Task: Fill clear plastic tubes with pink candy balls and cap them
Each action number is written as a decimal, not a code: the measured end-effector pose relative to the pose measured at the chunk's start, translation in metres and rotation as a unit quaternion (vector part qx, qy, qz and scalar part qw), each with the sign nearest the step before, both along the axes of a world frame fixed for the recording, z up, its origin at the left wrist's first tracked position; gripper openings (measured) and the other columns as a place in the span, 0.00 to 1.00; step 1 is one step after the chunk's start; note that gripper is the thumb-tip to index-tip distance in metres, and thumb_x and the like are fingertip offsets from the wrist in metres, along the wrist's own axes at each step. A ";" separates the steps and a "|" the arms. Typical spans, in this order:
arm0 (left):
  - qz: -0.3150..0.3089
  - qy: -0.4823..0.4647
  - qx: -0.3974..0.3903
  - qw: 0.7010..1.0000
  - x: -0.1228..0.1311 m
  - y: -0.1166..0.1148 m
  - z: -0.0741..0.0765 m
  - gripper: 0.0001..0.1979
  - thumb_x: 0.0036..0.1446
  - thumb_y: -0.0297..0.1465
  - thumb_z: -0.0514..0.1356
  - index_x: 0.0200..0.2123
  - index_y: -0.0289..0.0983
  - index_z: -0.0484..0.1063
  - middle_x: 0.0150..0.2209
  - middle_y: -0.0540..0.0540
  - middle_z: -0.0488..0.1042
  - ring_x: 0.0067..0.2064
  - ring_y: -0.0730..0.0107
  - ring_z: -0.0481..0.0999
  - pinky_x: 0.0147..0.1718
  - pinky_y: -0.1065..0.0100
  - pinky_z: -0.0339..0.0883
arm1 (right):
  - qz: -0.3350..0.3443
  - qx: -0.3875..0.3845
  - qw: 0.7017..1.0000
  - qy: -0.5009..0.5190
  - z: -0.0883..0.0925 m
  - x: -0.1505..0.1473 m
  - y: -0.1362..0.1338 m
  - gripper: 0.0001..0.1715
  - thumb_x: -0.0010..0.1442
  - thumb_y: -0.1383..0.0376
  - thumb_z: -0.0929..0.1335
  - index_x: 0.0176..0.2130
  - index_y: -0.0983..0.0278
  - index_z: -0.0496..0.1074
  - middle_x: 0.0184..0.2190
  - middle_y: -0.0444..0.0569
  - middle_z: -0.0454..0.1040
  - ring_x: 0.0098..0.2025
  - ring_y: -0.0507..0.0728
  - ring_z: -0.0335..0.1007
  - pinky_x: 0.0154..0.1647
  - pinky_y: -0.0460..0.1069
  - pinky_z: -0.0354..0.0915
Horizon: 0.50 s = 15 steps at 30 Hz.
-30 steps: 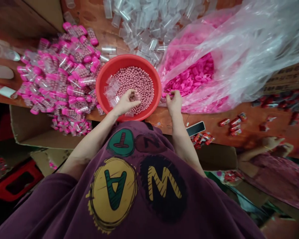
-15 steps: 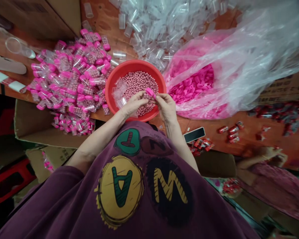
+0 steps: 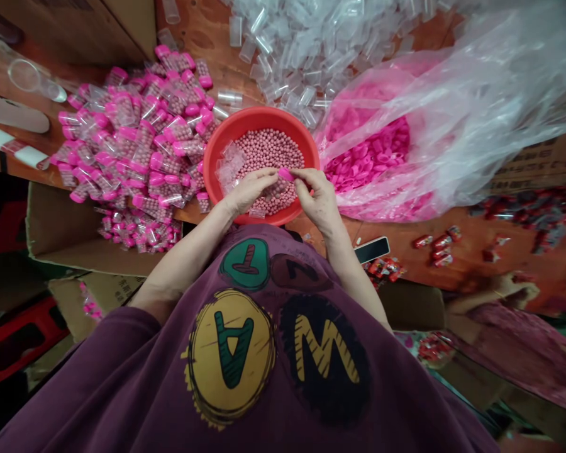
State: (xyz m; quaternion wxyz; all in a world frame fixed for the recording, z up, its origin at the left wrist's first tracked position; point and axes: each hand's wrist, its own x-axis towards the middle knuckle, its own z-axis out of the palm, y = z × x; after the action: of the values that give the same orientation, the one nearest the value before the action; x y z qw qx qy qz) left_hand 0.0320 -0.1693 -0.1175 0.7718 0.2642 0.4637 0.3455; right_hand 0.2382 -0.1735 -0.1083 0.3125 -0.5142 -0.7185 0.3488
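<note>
Over a red basin (image 3: 212,148) of pink beads (image 3: 271,148), my left hand (image 3: 252,189) and my right hand (image 3: 318,196) meet. Between their fingertips is a bright pink cap (image 3: 285,174). My left hand is closed round a clear tube below the cap, mostly hidden by the fingers. The thumb and forefinger of my right hand pinch the cap's right side. Several clear pieces (image 3: 231,167) lie on the beads at the basin's left side.
Left of the basin is a heap of filled, pink-capped tubes (image 3: 132,138), partly over a cardboard box (image 3: 51,233). Clear tubes (image 3: 311,38) lie behind; bagged pink caps (image 3: 368,157) and a phone (image 3: 371,250) sit at right. Another person's hand (image 3: 514,288) is at far right.
The fingers of my right hand have shifted over the pink cap, which now looks more level. The whole view has slid slightly, with the basin appearing a little further right and up.
</note>
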 end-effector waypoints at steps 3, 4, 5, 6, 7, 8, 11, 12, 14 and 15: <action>0.005 0.016 -0.011 1.000 -0.004 0.000 0.000 0.08 0.67 0.32 0.66 0.45 0.35 0.82 0.34 0.47 0.81 0.32 0.75 0.76 0.30 0.74 0.63 | 0.023 0.022 0.999 -0.029 0.005 0.000 -0.002 0.14 0.76 0.61 0.66 0.53 0.55 0.82 0.46 0.50 0.84 0.49 0.62 0.77 0.56 0.62 0.73; 0.009 0.020 -0.019 1.000 -0.006 0.000 0.000 0.08 0.66 0.31 0.67 0.46 0.35 0.83 0.34 0.48 0.81 0.32 0.76 0.77 0.30 0.74 0.63 | 0.032 0.028 0.998 -0.044 0.006 0.002 -0.003 0.14 0.76 0.62 0.66 0.52 0.56 0.82 0.45 0.50 0.84 0.49 0.62 0.77 0.56 0.62 0.73; 0.011 0.024 -0.024 0.999 -0.007 -0.001 -0.001 0.09 0.66 0.31 0.67 0.47 0.36 0.83 0.34 0.48 0.81 0.32 0.76 0.77 0.30 0.74 0.64 | 0.042 0.033 0.997 -0.061 0.008 0.003 -0.003 0.15 0.76 0.63 0.65 0.52 0.56 0.82 0.45 0.50 0.84 0.49 0.62 0.76 0.56 0.62 0.73; 0.011 0.026 -0.028 0.999 -0.009 -0.002 -0.002 0.09 0.66 0.30 0.67 0.48 0.36 0.83 0.35 0.48 0.81 0.33 0.75 0.78 0.31 0.75 0.65 | 0.054 0.035 0.995 -0.079 0.009 0.005 -0.003 0.15 0.76 0.64 0.65 0.52 0.55 0.82 0.45 0.50 0.84 0.49 0.62 0.76 0.56 0.62 0.72; 0.009 0.027 -0.031 0.999 -0.010 -0.003 -0.003 0.10 0.66 0.30 0.68 0.49 0.36 0.83 0.35 0.48 0.82 0.34 0.75 0.79 0.32 0.75 0.66 | 0.063 0.036 0.993 -0.097 0.009 0.008 -0.003 0.16 0.76 0.65 0.65 0.52 0.55 0.82 0.46 0.50 0.83 0.50 0.62 0.75 0.57 0.63 0.72; 0.007 0.027 -0.035 0.999 -0.011 -0.004 -0.004 0.11 0.66 0.30 0.68 0.50 0.36 0.83 0.36 0.48 0.83 0.35 0.75 0.80 0.33 0.74 0.68 | 0.068 0.036 0.990 -0.115 0.009 0.010 -0.002 0.16 0.76 0.66 0.65 0.52 0.55 0.82 0.47 0.51 0.83 0.51 0.63 0.75 0.58 0.63 0.71; 0.017 0.018 -0.051 0.998 -0.010 -0.008 -0.007 0.13 0.67 0.30 0.66 0.53 0.37 0.83 0.39 0.47 0.84 0.38 0.73 0.82 0.37 0.73 0.72 | 0.040 0.040 0.986 -0.157 0.006 0.014 0.000 0.17 0.75 0.66 0.64 0.52 0.56 0.82 0.48 0.53 0.82 0.53 0.65 0.73 0.60 0.67 0.70; 0.024 0.011 -0.058 0.998 -0.010 -0.008 -0.007 0.13 0.67 0.30 0.65 0.53 0.37 0.83 0.40 0.46 0.85 0.39 0.73 0.83 0.38 0.73 0.73 | 0.020 0.041 0.986 -0.161 0.003 0.014 0.000 0.18 0.75 0.66 0.64 0.52 0.57 0.82 0.48 0.53 0.82 0.54 0.66 0.73 0.61 0.68 0.70; 0.034 -0.011 -0.073 0.997 -0.007 -0.009 -0.007 0.14 0.67 0.29 0.63 0.53 0.37 0.83 0.42 0.44 0.85 0.40 0.71 0.83 0.38 0.71 0.74 | -0.022 0.036 0.989 -0.140 -0.001 0.013 0.000 0.18 0.76 0.64 0.63 0.53 0.57 0.81 0.49 0.54 0.82 0.54 0.66 0.74 0.62 0.69 0.71; 0.037 -0.023 -0.082 0.996 -0.005 -0.010 -0.006 0.14 0.67 0.27 0.62 0.53 0.36 0.83 0.43 0.44 0.85 0.40 0.70 0.83 0.38 0.70 0.74 | -0.037 0.029 0.992 -0.116 -0.004 0.011 0.000 0.18 0.76 0.63 0.63 0.55 0.57 0.81 0.49 0.54 0.82 0.54 0.66 0.75 0.62 0.68 0.71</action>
State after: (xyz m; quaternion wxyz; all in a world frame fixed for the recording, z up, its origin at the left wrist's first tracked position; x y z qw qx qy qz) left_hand 0.0269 -0.1790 -0.1237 0.7880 0.1754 0.4821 0.3404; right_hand 0.2488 -0.1735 -0.1121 0.2544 -0.5681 -0.7404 0.2537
